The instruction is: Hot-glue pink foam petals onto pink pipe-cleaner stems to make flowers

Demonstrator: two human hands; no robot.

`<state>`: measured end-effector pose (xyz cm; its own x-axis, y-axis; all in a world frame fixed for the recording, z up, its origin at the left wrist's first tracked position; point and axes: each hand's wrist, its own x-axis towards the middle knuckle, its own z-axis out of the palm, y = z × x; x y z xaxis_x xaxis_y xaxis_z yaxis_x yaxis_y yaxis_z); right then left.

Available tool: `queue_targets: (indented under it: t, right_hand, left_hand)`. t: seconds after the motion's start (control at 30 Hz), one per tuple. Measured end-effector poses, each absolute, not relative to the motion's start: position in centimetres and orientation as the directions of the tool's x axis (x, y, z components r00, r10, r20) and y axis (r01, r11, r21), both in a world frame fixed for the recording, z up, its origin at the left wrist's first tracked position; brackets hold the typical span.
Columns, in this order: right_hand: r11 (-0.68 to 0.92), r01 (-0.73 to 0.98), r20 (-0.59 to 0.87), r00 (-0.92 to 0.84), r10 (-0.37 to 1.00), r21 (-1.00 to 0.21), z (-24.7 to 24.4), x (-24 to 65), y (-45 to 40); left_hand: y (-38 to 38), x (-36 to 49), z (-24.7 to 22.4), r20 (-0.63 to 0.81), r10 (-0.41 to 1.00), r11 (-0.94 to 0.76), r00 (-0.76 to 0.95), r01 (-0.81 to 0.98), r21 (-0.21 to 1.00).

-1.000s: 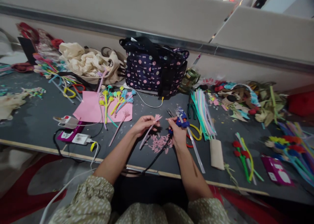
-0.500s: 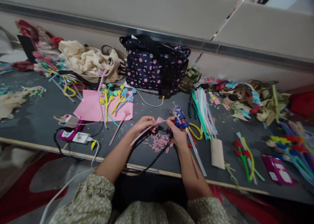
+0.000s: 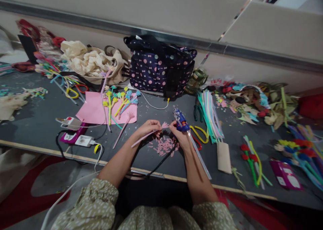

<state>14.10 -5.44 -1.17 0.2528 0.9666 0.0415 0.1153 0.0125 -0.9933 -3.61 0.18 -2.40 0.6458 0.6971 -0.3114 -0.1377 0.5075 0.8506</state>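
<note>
My left hand (image 3: 150, 127) is closed on a pink pipe-cleaner stem (image 3: 143, 138), which slants down to the left across my wrist. Short pink petals (image 3: 165, 125) fan out at its tip, just beyond my fingertips. Facing it, my right hand (image 3: 179, 132) is wrapped round a blue glue gun (image 3: 182, 122), its nozzle end pointing away from me. A long clear glue stick (image 3: 199, 156) runs out of the gun's back above my forearm. My right thumb and forefinger are close to the petals; whether they pinch a small piece is unclear. Cut pink pieces (image 3: 165, 146) lie in a pile below my hands.
Yellow-handled scissors (image 3: 203, 135) and pliers (image 3: 198, 110) lie right of the gun, beside a bundle of pipe cleaners (image 3: 209, 112). A pink sheet (image 3: 93, 109) carries finished flowers. A dotted bag (image 3: 156, 68) stands behind. A black cord (image 3: 161, 162) crosses the table's front edge.
My right hand and the glue gun have shifted slightly left and turned. The right fingertips have drawn back from the thin pink strand they held by the petals. My left hand has barely moved.
</note>
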Motion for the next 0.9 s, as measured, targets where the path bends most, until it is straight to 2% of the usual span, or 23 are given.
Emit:
queue_targets:
  t: [0.33,0.63,0.9]
  right_hand:
    - [0.065,0.16,0.102,0.238,0.966,-0.985,-1.44,14.35,-5.43]
    - [0.057,0.145,0.089,0.228,0.97,-0.988,-1.69,14.33,-5.33]
    - [0.075,0.206,0.117,0.199,0.973,-0.976,-1.1,14.2,-5.58]
  left_hand:
    - [0.1,-3.66,-2.3,-0.324,0.692,0.502,0.645,-0.108,0.858]
    - [0.02,-3.64,-2.1,-0.331,0.686,0.506,0.648,-0.098,0.857]
    - [0.09,-3.74,-2.42,-0.318,0.68,0.486,0.661,-0.082,0.87]
